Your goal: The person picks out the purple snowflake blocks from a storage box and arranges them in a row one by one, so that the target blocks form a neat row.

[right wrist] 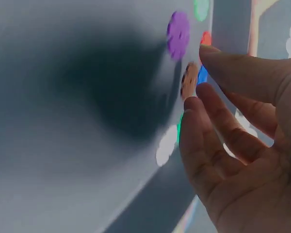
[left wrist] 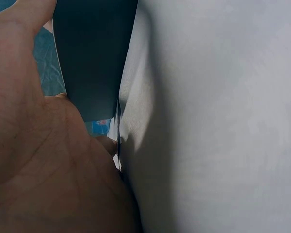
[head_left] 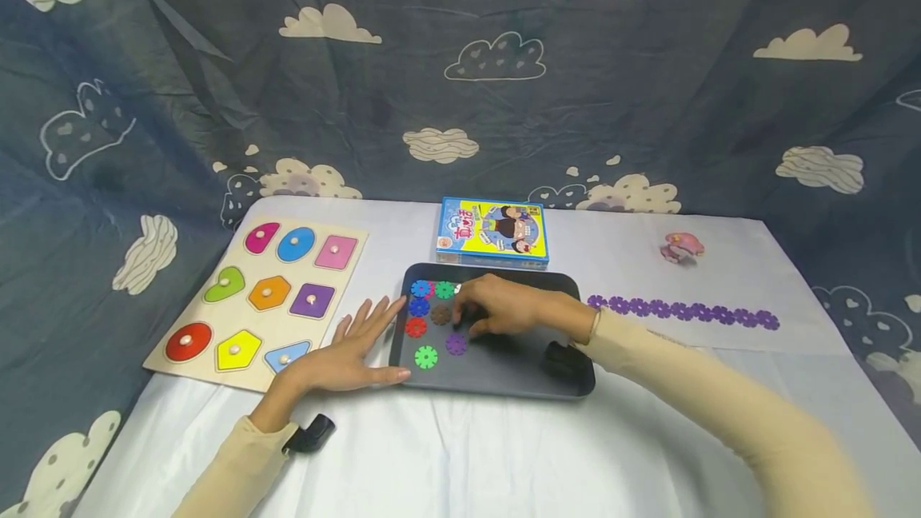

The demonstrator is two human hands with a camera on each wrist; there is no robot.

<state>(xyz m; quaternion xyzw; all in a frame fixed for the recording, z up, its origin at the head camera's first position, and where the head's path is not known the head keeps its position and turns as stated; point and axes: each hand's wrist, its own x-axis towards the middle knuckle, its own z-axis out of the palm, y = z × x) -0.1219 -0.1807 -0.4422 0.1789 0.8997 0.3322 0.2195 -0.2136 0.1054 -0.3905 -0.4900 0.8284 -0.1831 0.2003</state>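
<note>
My left hand [head_left: 345, 354] touches the left side of a dark tray [head_left: 496, 386], fingers and thumb extended. The left wrist view shows its palm beside the tray wall [left wrist: 94, 63]. Over the tray, my right hand [head_left: 500, 306] has loosely bent fingers with nothing between them. In the right wrist view its fingertips are close to a brown notched disc [right wrist: 189, 81], near a purple disc [right wrist: 178, 35] and a white one [right wrist: 166, 145]. Also lying toward the tray's left are a red disc [head_left: 416, 328], a light green disc [head_left: 426, 357], a darker green disc [head_left: 444, 289] and blue discs [head_left: 419, 307].
A wooden knob puzzle board [head_left: 269, 326] lies on the left, beside my left hand. Behind the tray sits a colourful card box [head_left: 492, 234]. To the right stretch a chain of purple discs [head_left: 683, 312] and a small pink object [head_left: 682, 246]. Patterned cloth hangs behind.
</note>
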